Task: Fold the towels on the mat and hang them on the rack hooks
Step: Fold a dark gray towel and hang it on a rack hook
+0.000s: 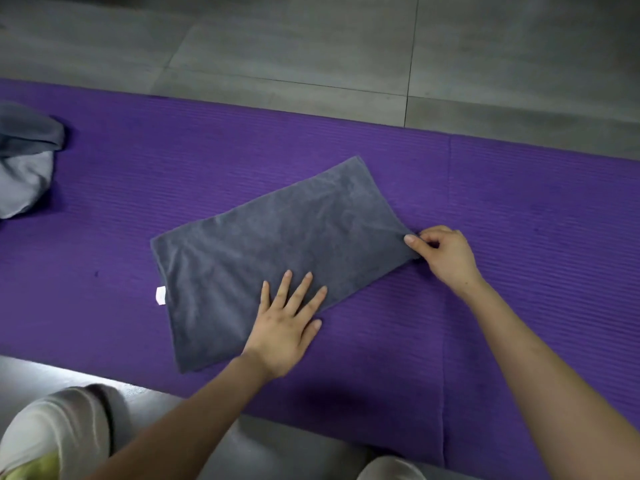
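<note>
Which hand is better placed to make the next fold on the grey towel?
Likely the right hand: it pinches a corner of the grey towel, while the left hand lies flat, pinning it.

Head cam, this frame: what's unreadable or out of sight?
Head view:
Rack and hooks: outside the frame.
Towel heap: cut off by the left edge, count unclear.
White tag on the grey towel: too small to read.
Towel's right corner: hidden by the right hand pinching it.
</note>
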